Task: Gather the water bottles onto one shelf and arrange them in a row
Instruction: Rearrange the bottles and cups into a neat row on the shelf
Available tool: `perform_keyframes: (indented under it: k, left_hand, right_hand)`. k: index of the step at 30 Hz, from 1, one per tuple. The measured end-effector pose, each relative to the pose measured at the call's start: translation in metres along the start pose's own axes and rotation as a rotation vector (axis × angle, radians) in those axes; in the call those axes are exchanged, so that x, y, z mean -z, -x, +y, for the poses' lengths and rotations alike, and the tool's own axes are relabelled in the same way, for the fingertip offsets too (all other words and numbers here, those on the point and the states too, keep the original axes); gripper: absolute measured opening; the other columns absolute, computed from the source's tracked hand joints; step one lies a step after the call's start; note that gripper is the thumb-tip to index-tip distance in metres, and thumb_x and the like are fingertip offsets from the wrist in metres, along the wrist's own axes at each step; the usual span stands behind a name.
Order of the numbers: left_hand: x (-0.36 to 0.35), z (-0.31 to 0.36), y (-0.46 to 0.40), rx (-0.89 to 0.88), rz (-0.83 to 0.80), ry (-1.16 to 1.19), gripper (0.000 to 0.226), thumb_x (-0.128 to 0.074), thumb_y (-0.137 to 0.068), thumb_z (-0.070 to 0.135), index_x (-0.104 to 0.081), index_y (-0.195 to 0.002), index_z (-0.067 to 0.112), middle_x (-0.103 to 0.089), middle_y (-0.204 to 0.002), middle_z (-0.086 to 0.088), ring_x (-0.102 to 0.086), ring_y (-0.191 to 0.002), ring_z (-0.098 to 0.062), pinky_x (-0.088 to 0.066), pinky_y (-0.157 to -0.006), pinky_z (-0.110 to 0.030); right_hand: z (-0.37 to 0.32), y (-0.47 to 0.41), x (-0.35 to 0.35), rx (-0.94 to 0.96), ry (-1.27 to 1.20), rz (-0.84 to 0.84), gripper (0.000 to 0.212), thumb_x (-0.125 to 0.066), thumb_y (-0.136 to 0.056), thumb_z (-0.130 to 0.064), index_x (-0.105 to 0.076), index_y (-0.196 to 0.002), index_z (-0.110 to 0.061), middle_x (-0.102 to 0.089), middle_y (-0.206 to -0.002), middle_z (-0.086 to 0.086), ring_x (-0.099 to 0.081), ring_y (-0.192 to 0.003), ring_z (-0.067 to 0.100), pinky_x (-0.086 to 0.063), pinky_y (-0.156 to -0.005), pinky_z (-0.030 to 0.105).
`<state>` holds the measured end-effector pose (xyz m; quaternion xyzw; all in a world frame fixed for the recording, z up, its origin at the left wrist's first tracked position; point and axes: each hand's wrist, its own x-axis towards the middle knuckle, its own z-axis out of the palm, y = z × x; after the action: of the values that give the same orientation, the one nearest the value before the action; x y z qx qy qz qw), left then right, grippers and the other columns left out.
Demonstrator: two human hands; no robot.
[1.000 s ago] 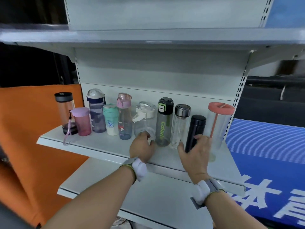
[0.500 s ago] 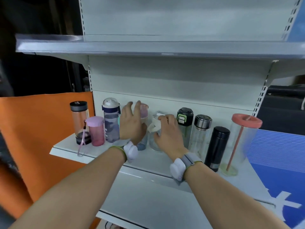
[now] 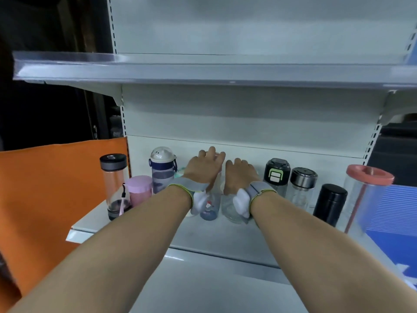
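Note:
Several water bottles stand in a row on the middle shelf [image 3: 225, 236]. From the left: a clear bottle with a black lid [image 3: 113, 184], a pink cup [image 3: 138, 191], a navy bottle with a white cap [image 3: 162, 171], and a mint bottle almost hidden behind my wrist. My left hand [image 3: 204, 169] lies over the top of the pink-lid cartoon bottle [image 3: 211, 205]. My right hand [image 3: 240, 173] covers the lid of the clear white-lid bottle [image 3: 231, 208]. To the right stand a green-and-black-lid bottle [image 3: 276, 175], a steel-lid glass bottle [image 3: 302, 187], a black thermos [image 3: 330, 205] and a coral-lid tumbler [image 3: 367, 195].
An upper shelf [image 3: 203, 70] overhangs the row at head height. A lower shelf [image 3: 203, 288] juts out under my forearms. An orange panel [image 3: 45, 188] stands to the left and a blue sign [image 3: 393, 211] to the right.
Both hands rose from the shelf front to the tops of the two middle bottles and came close together. The view moved nearer and tilted up.

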<state>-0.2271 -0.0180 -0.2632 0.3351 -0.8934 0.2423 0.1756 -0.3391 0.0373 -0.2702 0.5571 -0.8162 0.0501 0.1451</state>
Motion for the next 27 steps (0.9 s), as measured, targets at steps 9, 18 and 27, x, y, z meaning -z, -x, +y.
perform_keyframes:
  k: [9,18,27]
  left_hand:
    - [-0.04,-0.009,-0.05,-0.039,0.139,-0.042,0.042,-0.035,-0.078,0.02,-0.06,-0.112,0.019,-0.062,-0.105,-0.007,-0.061,-0.089,-0.029,-0.046,-0.071,-0.034]
    - [-0.059,-0.005,-0.087,-0.049,0.062,0.013,0.045,-0.039,-0.098,0.021,-0.033,-0.141,0.013,-0.037,-0.141,-0.016,-0.041,-0.124,-0.035,-0.036,-0.096,-0.044]
    - [-0.037,-0.021,-0.084,-0.009,-0.098,0.114,0.102,-0.068,-0.078,0.03,-0.002,-0.155,0.02,-0.011,-0.156,-0.026,-0.02,-0.143,-0.041,-0.03,-0.11,-0.047]
  right_hand:
    - [0.0,-0.018,0.0,-0.034,0.097,-0.044,0.05,-0.064,-0.086,-0.027,-0.05,-0.131,-0.01,-0.048,-0.128,0.011,-0.05,-0.119,0.03,-0.043,-0.093,0.039]
    - [0.001,-0.023,-0.006,-0.023,0.041,-0.04,0.055,-0.068,-0.082,-0.026,-0.047,-0.13,-0.009,-0.048,-0.128,0.011,-0.049,-0.118,0.031,-0.041,-0.094,0.038]
    - [0.003,-0.016,-0.007,0.015,0.046,-0.032,0.059,-0.07,-0.079,-0.027,-0.046,-0.129,-0.007,-0.046,-0.128,0.013,-0.048,-0.117,0.033,-0.041,-0.093,0.039]
